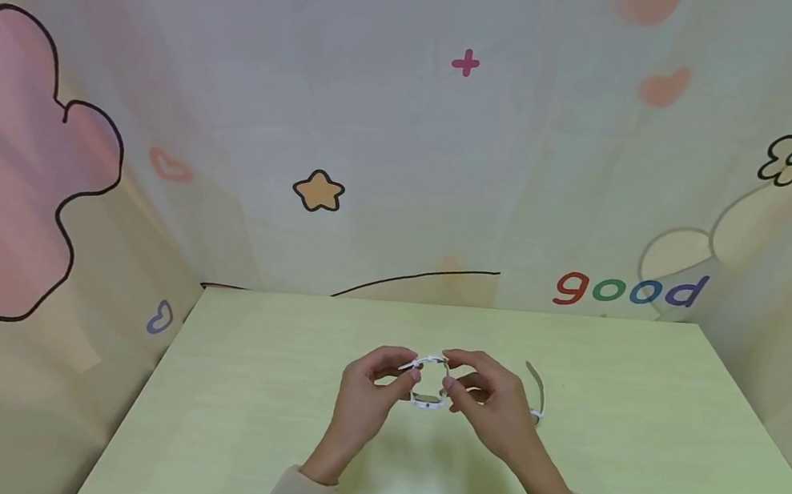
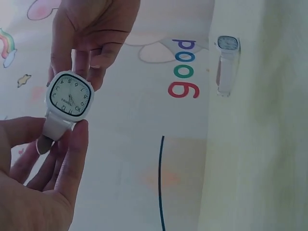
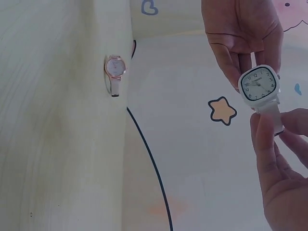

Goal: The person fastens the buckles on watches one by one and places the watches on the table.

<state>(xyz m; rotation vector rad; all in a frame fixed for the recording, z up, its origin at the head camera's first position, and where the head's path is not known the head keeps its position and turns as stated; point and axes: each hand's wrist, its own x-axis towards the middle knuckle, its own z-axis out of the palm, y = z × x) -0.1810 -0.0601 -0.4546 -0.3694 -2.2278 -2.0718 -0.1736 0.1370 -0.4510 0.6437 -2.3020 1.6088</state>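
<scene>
Between both hands is a white wristwatch [image 1: 426, 402], raised above the table with its strap curved into a loop. Its rounded-square case [image 2: 70, 95] has a black ring around a pale dial with dark numerals. My left hand [image 1: 368, 393] pinches the strap on one side with thumb and fingers. On the other side, my right hand [image 1: 495, 402] pinches the strap near the case. Just right of the right hand, a second white-strapped watch [image 1: 539, 417] lies on the table, partly covered by that hand in the head view.
A round watch [image 3: 115, 67] with a rose-gold rim and pale strap sits on the table in the right wrist view; I cannot pick it out in the head view. The pale table [image 1: 261, 426] meets a printed cloth backdrop [image 1: 395, 118] at the back and sides.
</scene>
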